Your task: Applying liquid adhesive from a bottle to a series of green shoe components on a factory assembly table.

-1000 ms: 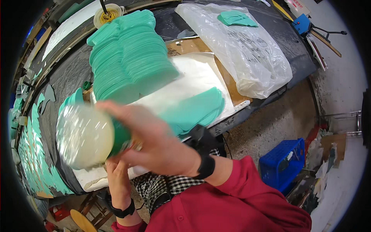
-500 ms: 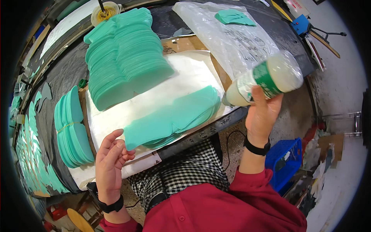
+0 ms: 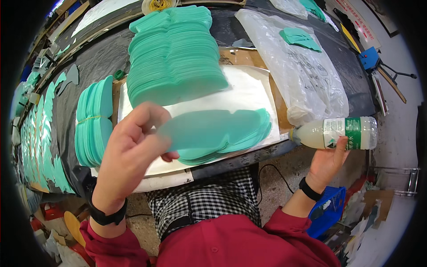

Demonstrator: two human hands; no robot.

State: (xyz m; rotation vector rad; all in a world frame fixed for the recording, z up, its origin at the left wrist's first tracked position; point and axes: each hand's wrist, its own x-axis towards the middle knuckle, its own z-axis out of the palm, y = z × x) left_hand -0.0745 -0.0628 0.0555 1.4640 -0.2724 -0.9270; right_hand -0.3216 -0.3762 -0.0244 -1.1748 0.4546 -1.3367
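Observation:
My left hand pinches the left end of a thin teal foam-like sheet piece, lifted toward me above a small fanned pile of like pieces. Its fingertips are slightly blurred. In my right hand a clear plastic bottle with a green and white label lies on its side, nozzle end pointing left toward the pile. Pale, cloudy stuff shows inside it. White paper lies under the pile.
A tall stack of teal pieces stands behind, and a banded bundle lies at left. A clear plastic bag with a few teal pieces on it covers the right. Beyond the table's front edge sits a blue basket.
My left hand has taken hold of the top teal piece and raised it off the pile. My right hand has moved the bottle right and lower, to a more level position.

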